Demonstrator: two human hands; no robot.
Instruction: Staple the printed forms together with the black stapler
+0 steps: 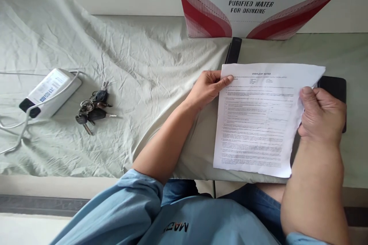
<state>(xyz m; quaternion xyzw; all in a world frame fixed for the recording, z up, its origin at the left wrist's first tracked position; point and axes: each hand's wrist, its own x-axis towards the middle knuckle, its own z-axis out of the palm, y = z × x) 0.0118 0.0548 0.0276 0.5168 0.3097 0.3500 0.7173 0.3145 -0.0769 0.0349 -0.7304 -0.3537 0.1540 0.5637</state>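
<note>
A printed sheet of paper (255, 122), headed "Overleaf Notes", is held up in front of me above the cloth-covered table. My left hand (211, 86) pinches its upper left edge, thumb on top of the print. On the other side, my right hand (323, 112) grips the right edge with the thumb over the front and the fingers curled behind. Whether more sheets lie under this one I cannot tell. A black phone-like slab (335, 84) lies behind my right hand, partly hidden by it. Just beyond the paper's top edge is a dark narrow object (234, 50), its lower end covered.
A Wahaha water carton (238, 18) stands at the back against the wall. To the left, a bunch of keys (94, 109) and a white box with a cable (54, 91) rest on the wrinkled pale green cloth (138, 68). The table's front edge is close to my lap.
</note>
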